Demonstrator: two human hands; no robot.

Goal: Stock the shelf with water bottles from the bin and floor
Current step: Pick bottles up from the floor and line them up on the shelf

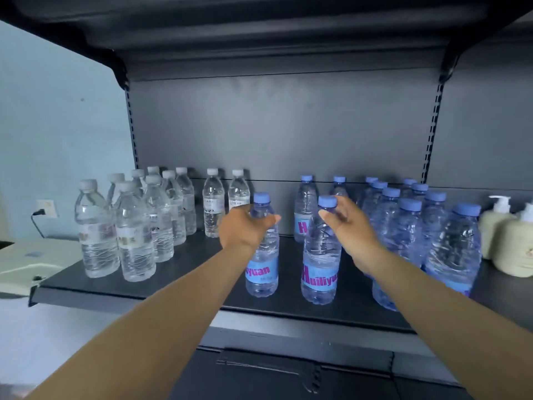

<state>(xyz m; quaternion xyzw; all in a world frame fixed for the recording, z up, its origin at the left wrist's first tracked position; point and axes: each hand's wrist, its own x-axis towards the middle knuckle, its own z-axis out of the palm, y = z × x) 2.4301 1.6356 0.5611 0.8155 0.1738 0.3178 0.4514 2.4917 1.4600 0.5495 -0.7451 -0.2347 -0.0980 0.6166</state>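
Two blue-capped water bottles with blue labels stand upright near the front of the dark shelf (184,287). My left hand (243,228) grips the shoulder of the left bottle (263,267), thumb across its front and fingers hidden behind it. My right hand (347,226) holds the neck of the right bottle (320,264) just under its cap, thumb in front, fingers blurred behind. Several more blue bottles (403,226) stand in rows on the right. Several clear white-capped bottles (135,226) are grouped on the left.
Two cream pump dispensers (510,241) sit at the shelf's far right. The upper shelf (259,30) overhangs closely above. A pale appliance (26,267) lies left of the shelf, below a wall socket (46,207). Bare shelf shows between the clear and blue groups.
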